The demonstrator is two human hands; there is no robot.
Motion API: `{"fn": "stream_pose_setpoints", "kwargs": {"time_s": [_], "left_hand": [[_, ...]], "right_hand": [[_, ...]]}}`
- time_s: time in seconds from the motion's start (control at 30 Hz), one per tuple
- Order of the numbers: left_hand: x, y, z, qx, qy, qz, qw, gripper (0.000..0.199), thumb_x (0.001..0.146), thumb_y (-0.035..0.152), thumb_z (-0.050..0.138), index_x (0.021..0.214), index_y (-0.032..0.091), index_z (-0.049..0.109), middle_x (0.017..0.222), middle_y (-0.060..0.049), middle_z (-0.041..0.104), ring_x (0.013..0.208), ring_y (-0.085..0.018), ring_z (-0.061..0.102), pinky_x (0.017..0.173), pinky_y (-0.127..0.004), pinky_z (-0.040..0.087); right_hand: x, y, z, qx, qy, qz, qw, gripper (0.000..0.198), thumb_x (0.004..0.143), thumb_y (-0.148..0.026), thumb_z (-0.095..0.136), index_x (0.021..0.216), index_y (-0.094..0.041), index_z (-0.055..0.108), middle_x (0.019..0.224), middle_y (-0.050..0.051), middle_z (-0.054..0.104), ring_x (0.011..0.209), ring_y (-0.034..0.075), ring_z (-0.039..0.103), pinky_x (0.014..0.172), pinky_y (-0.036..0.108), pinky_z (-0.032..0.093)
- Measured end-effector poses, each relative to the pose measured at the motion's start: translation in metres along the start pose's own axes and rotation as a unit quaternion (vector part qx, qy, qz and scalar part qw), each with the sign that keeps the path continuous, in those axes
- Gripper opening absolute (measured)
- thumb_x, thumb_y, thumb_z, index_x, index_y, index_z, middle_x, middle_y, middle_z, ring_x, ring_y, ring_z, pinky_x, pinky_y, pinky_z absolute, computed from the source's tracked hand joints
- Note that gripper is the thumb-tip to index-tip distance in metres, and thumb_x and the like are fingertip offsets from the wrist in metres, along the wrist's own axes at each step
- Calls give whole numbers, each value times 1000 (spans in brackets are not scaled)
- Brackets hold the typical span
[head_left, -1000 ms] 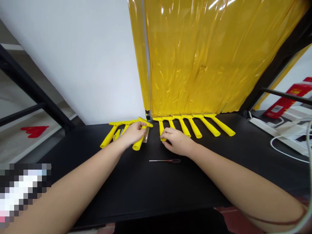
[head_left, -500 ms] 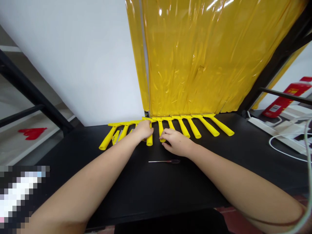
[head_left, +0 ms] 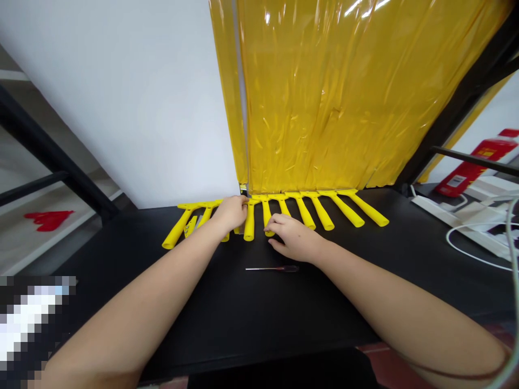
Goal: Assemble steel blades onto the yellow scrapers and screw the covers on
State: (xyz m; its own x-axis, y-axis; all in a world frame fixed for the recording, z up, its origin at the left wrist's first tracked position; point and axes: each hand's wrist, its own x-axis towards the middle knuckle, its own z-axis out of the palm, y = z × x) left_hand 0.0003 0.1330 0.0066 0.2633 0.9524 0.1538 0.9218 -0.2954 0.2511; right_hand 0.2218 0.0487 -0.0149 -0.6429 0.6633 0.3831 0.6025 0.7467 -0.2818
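Observation:
A row of yellow plastic scraper-like tools, each a round handle with a wide flat head, lies along the back of the black tabletop. My left hand is closed in a pinch at the head end of one yellow tool mid-row. What lies between its fingertips is hidden. Loosely curled, my right hand hovers or rests by the end of the neighbouring yellow handle, thumb apart from the fingers. A smaller yellow piece with metal lies between two handles on the left. Nearer me is a thin screwdriver.
A white panel and yellow plastic sheeting stand behind the row. At right are a red bottle, white power strips and cables. Black frame posts flank the table. A red item lies on the left shelf.
My left hand has slid left and toward the head of the yellow tool, uncovering more of its handle. My right hand has stayed almost still.

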Motion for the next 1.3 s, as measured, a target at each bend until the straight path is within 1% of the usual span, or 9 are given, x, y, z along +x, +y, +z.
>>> {"fn": "stream_pose_setpoints", "kwargs": {"time_s": [0.2,0.37,0.47,0.57,0.67,0.77,0.93,1.17,1.3], "left_hand": [[-25,-19,-6,24,-20,66,997,31,82,25,64,108,24,81,117,-11,78,120,-34,66,108,-45,48],[-37,-27,-3,39,-5,93,995,30,84,25,61,106,27,80,118,-9,77,118,-32,63,109,-47,45],[-37,-33,-2,43,18,84,995,33,89,27,57,114,24,78,125,-10,74,121,-32,60,111,-49,42],[-37,-37,-1,47,27,75,996,33,92,31,54,115,22,76,125,-12,73,120,-32,60,112,-48,42],[-37,-38,-1,51,29,64,996,32,91,30,56,115,21,76,125,-12,72,120,-31,60,111,-45,44],[-39,-35,-4,60,44,28,997,36,88,26,58,120,18,73,125,-14,69,121,-33,61,111,-45,45],[-43,-30,-7,78,41,-27,996,43,87,29,61,127,17,69,126,-16,65,109,-34,68,99,-46,53],[-47,-21,-7,116,25,-46,992,42,87,25,59,128,23,68,130,-15,65,102,-33,71,87,-44,56],[-50,-17,-11,137,16,-44,990,42,85,21,57,126,22,69,126,-17,66,98,-34,71,86,-47,56]], "right_hand": [[0,-1,-1,2,-5,-1,1000,22,92,-13,66,113,-15,70,111,13,65,106,27,63,98,45,56],[-1,0,-1,-3,-5,-6,1000,21,93,-14,66,113,-17,70,111,12,65,108,28,63,98,46,56],[-2,0,-2,-10,-7,-8,1000,21,93,-15,66,114,-18,70,112,12,65,110,29,62,99,47,55],[-2,1,-2,-20,-11,-6,1000,22,94,-17,66,115,-16,70,114,13,66,111,29,61,100,48,54],[-2,0,-2,-21,-9,-10,1000,21,94,-17,66,114,-18,70,114,12,66,110,29,61,99,48,55],[-2,0,-3,-23,-8,-11,1000,20,94,-17,66,113,-19,69,113,12,66,109,28,61,99,47,54],[-2,-1,-5,-26,-15,-9,1000,19,94,-18,66,113,-19,69,112,11,66,108,27,61,98,46,54],[-2,0,-4,-31,-5,-14,999,18,93,-18,66,111,-20,70,111,10,66,107,27,61,96,45,53],[-3,1,-4,-33,-5,-14,999,18,93,-18,66,110,-20,71,110,10,66,108,27,61,97,45,53]]}}
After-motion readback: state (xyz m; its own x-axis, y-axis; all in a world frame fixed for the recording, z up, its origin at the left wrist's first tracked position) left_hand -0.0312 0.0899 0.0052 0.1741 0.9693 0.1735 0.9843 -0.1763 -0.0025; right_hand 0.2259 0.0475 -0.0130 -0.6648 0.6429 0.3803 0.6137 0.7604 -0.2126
